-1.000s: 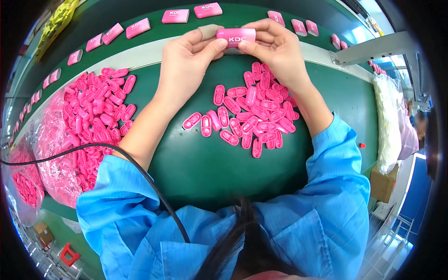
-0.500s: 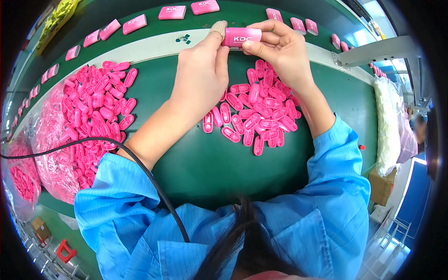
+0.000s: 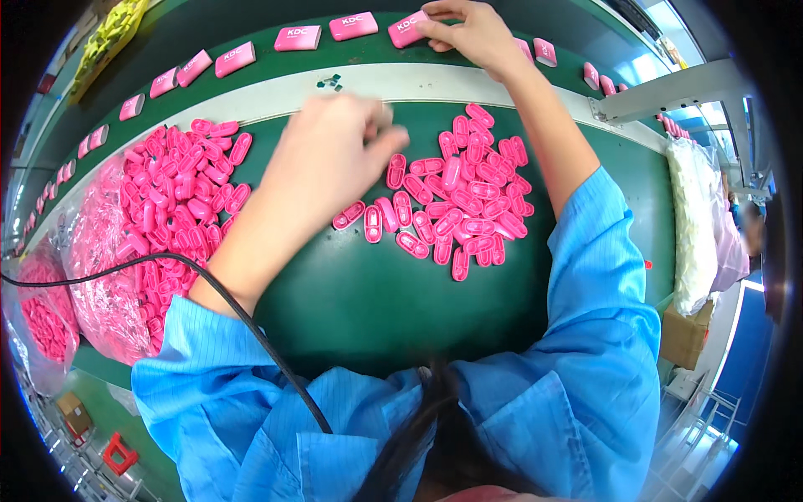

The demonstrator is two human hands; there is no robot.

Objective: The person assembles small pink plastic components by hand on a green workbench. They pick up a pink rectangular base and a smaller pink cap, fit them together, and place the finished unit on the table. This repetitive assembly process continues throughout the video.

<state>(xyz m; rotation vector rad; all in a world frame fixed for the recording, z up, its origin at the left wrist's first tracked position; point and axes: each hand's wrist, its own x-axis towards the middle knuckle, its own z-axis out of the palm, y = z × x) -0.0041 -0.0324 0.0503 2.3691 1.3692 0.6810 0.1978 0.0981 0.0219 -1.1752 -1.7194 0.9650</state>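
Note:
My right hand [image 3: 477, 35] pinches the right end of a flat pink-and-white case [image 3: 405, 30] at the far green strip, in line with other cases there. My left hand [image 3: 322, 151] hovers over the near green surface, left of a loose pile of small pink oblong shells [image 3: 473, 188]. Motion smears its curled fingers, so whether anything is in them cannot be made out. Many of the shells lie with their hollow side up. Left of my left forearm spreads a larger heap of the same shells [image 3: 176, 192], spilling from a clear plastic bag [image 3: 92, 259].
A pale rail [image 3: 401, 84] divides the near surface from the far strip; green scraps [image 3: 330, 82] lie on it. More pink cases [image 3: 235, 58] stand along the strip. A black cable [image 3: 209, 280] crosses my left arm. A metal bracket [image 3: 661, 99] juts in at right, above a white bag [image 3: 693, 217].
My right hand has carried the case from above the rail to the far strip. My left hand has let go of it and drawn back toward me and to the left.

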